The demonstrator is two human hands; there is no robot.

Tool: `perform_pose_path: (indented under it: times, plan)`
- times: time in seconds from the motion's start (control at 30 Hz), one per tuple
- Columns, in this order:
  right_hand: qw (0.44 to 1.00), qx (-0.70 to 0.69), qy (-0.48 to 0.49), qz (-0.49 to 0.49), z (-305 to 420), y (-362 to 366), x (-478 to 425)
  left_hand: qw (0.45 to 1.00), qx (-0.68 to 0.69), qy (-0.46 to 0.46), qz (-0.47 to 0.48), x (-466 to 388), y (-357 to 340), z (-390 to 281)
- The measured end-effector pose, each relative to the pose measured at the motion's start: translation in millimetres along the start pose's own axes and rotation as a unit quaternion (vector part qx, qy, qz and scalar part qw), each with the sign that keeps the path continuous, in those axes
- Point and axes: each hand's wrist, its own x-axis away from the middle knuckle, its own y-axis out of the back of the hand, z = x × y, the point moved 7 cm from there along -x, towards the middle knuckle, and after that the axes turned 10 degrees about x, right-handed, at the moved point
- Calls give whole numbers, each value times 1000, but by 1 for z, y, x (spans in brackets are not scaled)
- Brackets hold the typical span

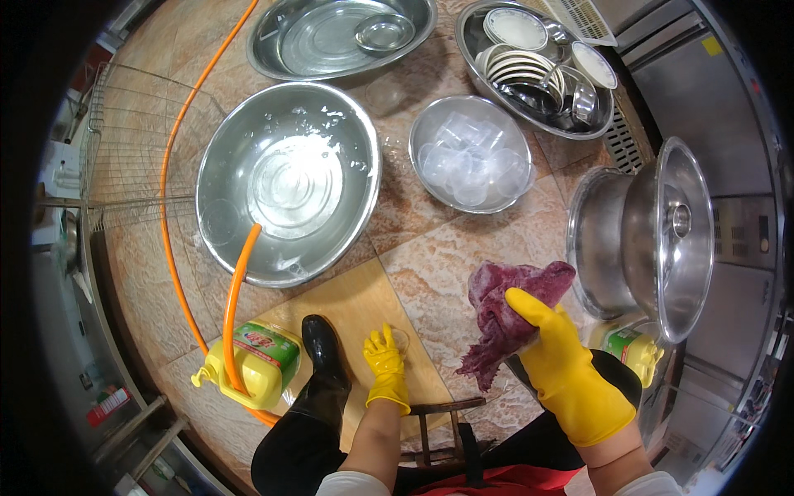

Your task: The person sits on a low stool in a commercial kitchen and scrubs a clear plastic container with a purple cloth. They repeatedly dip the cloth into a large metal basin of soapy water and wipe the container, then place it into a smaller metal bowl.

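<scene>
My right hand (558,366), in a yellow rubber glove, grips a crumpled maroon cloth (505,310) over the tiled floor, thumb on top. Lower and to the left, my left hand (386,369), in a matching glove, is above a wooden board (353,297) between my legs. Beside its fingertips shows the faint round edge of something clear; whether the fingers hold it cannot be made out. Ahead on the left stands a large steel basin (294,180) with water in it. A smaller steel bowl (471,201) to its right holds a pile of clear plastic containers or lids (468,158).
An orange hose (234,310) passes through the handle of a yellow jug (257,363) into the basin. Farther off are an oval steel tub (310,46) and a basin of dishes (521,74). Large steel pots (639,235) and another yellow jug (639,353) stand right.
</scene>
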Motion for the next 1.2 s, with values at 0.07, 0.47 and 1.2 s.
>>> perform_pose_path:
  times: [0.07,0.47,1.2]
  plan:
    - [1000,1,-1,2,-2,0,-1,1000,17,11,22,0,3,-1]
    - [999,-11,44,29,-1,0,6,960,248,111,62,4,1,50]
    - [830,444,174,290,-11,-61,60,897,391,-187,81,11,387,-148]
